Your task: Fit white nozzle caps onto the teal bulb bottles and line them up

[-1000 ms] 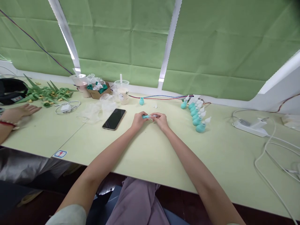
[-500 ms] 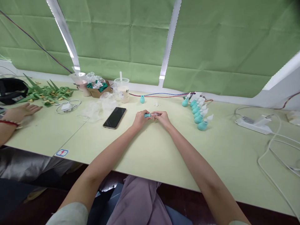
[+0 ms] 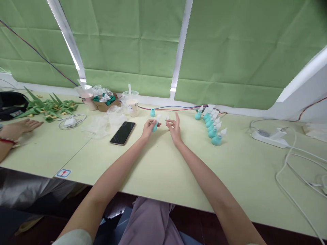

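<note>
My left hand is closed round a teal bulb syringe with a whitish tip that points up. My right hand is apart from it, a little to the right, its fingers spread and the index finger raised. Nothing shows in its grasp. Small white pieces lie just beyond its fingertips, partly hidden. Behind my left hand stands a teal bulb without a tip. To the right, several teal bulb syringes with white tips stand in a slanting row.
A black phone and crumpled clear plastic bags lie left of my hands. Behind are drink cups and a cardboard box. Another person's hand rests far left near green plastic pieces. A power strip with cables lies right.
My hands, earlier together on the bulb syringe, have parted. The right hand has let go and opened its fingers; the left has turned the syringe tip upward. The view has shifted slightly.
</note>
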`<state>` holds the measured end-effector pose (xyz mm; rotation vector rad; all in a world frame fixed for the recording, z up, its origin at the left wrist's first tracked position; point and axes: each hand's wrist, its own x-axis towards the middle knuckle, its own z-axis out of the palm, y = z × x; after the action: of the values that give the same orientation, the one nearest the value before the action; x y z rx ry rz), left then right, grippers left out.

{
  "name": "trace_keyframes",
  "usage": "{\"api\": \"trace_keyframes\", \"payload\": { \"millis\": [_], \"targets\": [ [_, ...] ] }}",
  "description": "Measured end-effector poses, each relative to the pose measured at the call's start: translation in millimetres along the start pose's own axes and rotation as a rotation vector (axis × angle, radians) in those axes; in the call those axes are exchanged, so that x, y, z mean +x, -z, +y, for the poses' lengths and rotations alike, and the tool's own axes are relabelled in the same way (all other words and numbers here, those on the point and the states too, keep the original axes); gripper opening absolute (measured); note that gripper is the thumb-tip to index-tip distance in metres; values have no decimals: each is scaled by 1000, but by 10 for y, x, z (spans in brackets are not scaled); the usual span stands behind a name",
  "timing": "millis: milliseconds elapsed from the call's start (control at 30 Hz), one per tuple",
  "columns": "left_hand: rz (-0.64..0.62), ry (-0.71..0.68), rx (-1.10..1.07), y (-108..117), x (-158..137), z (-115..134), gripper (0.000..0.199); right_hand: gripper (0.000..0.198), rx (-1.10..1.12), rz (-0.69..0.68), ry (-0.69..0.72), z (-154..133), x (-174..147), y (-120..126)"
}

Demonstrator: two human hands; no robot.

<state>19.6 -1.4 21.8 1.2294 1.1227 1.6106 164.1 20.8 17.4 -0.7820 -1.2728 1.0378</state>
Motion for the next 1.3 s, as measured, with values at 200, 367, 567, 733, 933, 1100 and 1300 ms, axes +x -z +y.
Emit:
{"api": "trace_keyframes", "payload": {
  "millis": [200, 367, 567, 733, 933, 1100, 1300],
  "targets": [
    [48, 96, -173, -104, -70, -47, 40, 70, 90, -351, -228, 117, -14, -104],
    [44, 19, -75, -55, -47, -81, 38, 60, 153, -431, -281, 112, -60, -131],
    [-63, 25, -31, -49, -39, -80, 41, 49, 84, -433, -179, 121, -50, -119],
    [3, 49, 122, -25, -24, -65, 34, 38, -88, -320, -136, 172, -5, -90],
    [146, -60, 470, 317, 198, -114, 34, 30, -68, -62, -150, 248, 137, 21],
    [219, -30, 528, 505, 349, -211, 36, 35, 36, 10, -131, 229, 188, 90],
    [117, -97, 642, 480, 316, -223, 36, 27, -159, 89, -113, 229, 217, 169]
  ]
}}
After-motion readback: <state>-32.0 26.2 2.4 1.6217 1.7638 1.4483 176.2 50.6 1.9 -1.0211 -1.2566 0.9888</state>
